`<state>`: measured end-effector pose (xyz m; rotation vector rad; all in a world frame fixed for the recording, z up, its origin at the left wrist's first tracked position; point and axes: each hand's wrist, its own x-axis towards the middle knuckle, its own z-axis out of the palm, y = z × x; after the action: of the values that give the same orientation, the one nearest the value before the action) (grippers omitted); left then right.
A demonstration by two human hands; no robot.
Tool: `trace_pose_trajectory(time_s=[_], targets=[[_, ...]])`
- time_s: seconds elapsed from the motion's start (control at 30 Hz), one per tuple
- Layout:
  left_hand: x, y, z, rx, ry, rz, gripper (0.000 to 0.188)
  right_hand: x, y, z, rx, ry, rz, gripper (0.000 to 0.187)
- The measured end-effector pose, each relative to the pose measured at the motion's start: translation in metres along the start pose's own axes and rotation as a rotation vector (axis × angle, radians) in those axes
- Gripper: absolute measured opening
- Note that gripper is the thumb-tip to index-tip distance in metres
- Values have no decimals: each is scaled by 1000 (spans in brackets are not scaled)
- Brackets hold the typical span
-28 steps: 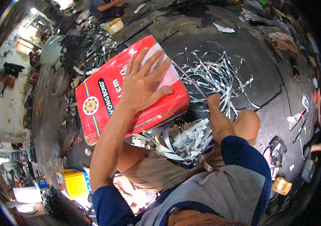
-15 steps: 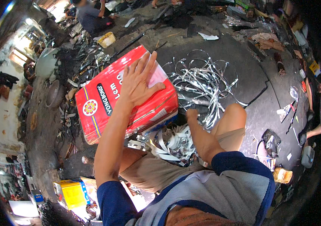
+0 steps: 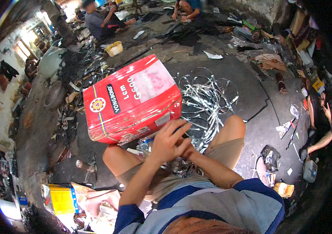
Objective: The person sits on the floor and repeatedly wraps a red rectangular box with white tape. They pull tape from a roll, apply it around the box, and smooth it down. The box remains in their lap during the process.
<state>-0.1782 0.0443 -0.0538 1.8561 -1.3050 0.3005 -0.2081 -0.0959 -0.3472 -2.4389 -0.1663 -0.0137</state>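
A large red carton (image 3: pixel 134 95) with a pale pink patch stands in front of me, tilted in the view. My left hand (image 3: pixel 165 142) is off it, near its lower right corner, with bent fingers apart over my right hand. My right hand (image 3: pixel 185 149) is closed and partly covered by the left; what it grips is hidden. A loose heap of shiny silver strips (image 3: pixel 207 105) lies on the floor right of the carton. More crumpled strips (image 3: pixel 183 167) lie below my hands, between my bent legs.
A yellow tin (image 3: pixel 61 201) and pale scraps (image 3: pixel 103 202) are at my lower left. On the right lie a black plastic bag (image 3: pixel 270 156) and a whitish jug (image 3: pixel 310 171). Two people (image 3: pixel 97 23) sit farther off; another person's arm (image 3: pixel 321 141) shows at right.
My left hand has left the carton's top and come down beside my right hand. The carton sits slightly lower and more turned in view; my head view has shifted.
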Motion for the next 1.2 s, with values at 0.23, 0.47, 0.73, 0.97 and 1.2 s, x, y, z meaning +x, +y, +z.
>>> trace_pose_trajectory(time_s=[0.23,0.47,0.73,0.97,1.2], targets=[[-127,-25,78,-468,154,-798,46,-51,-128,-134,-153,-271,92,26],[-134,-5,63,-482,-240,-775,37,-49,-172,-224,-452,241,-349,24],[-91,19,-23,-772,210,-742,17,-38,-184,-381,627,226,36,27],[-102,-24,-226,-137,478,-716,9,33,-179,-417,535,-117,-18,13],[-33,-78,-256,1360,361,-660,30,148,-179,-340,87,46,-250,14]])
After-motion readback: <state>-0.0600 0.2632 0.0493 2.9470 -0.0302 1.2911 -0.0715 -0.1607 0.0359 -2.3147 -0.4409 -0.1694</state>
